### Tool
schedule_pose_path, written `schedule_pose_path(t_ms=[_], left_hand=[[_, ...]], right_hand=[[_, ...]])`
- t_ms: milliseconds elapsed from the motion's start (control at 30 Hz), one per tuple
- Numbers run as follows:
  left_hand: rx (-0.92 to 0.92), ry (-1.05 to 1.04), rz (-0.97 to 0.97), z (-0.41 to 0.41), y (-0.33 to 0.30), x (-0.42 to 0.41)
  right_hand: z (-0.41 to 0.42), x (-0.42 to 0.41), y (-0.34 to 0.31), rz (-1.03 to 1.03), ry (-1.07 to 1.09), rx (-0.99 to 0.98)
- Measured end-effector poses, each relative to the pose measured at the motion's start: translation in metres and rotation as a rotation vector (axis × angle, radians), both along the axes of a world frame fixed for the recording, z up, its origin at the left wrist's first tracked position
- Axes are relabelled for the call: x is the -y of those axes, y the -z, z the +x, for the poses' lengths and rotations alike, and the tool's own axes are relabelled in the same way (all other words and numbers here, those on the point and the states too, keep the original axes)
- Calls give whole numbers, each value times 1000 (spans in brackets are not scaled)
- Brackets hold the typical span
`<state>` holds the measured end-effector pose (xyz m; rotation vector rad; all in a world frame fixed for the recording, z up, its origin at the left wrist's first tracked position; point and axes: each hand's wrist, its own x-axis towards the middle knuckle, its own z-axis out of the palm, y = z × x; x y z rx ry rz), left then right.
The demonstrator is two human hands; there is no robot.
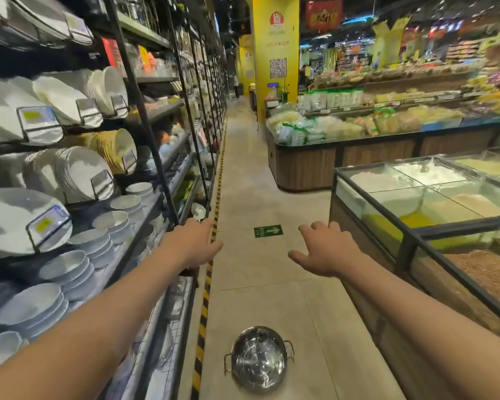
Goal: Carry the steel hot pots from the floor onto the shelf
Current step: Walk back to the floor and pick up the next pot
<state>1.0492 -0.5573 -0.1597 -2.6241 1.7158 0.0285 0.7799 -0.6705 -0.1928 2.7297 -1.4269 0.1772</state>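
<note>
A shiny steel hot pot with two small side handles sits upright on the tiled floor near the bottom of the view. The black wire shelf runs along the left side of the aisle. My left hand is stretched forward next to the shelf's edge, fingers apart and holding nothing. My right hand reaches forward over the aisle, also spread and empty. Both hands are well above and beyond the pot.
The shelf holds stacks of white plates and bowls. Yellow-black tape marks the floor along its base. Glass-topped grain bins stand on the right. A green arrow sticker lies on the aisle floor ahead.
</note>
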Motion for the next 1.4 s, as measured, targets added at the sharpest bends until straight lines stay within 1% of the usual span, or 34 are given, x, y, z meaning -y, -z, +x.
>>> schedule_pose_path(t_ms=[67,200,300,367,433,500,600,667,733,867,933,1000,1067,1167,1267,1333,1400], left_hand=[[3,1,7,15,9,34],[39,2,18,41,44,88],[26,-2,61,69,96,128],[-5,-6,85,90,151,153],[-12,-8,106,107,220,178],[-28,-25,163,119,300,201],[-19,-25,170,140,434,232],[-46,-16,175,152,529,245],[-86,-22,199,164,624,251],[-107,-60,275,183,803,248],[-132,-113,326,189,884,238],[-138,-179,380,193,954,223],[-162,-236,425,194,1008,208],[-317,-295,372,193,1058,194],[-404,-322,291,187,1069,191],[-421,-325,288,186,1066,190],[-435,-278,306,189,1063,193]], right_hand=[[17,34,13,45,-7,2],[48,89,49,68,-19,-17],[75,125,104,116,-28,-58],[95,150,154,142,-36,-79],[116,175,216,143,-52,-92],[136,197,292,162,-72,-137],[161,224,426,180,-71,-171],[173,240,523,199,-66,-187],[181,251,619,245,-52,-196],[192,255,800,345,-35,-230],[195,255,875,402,-12,-241],[199,256,936,454,18,-271],[200,257,979,512,54,-295],[195,262,1016,582,41,-261],[182,256,1020,612,35,-258],[173,241,1021,663,60,-239],[164,225,1022,666,90,-217]])
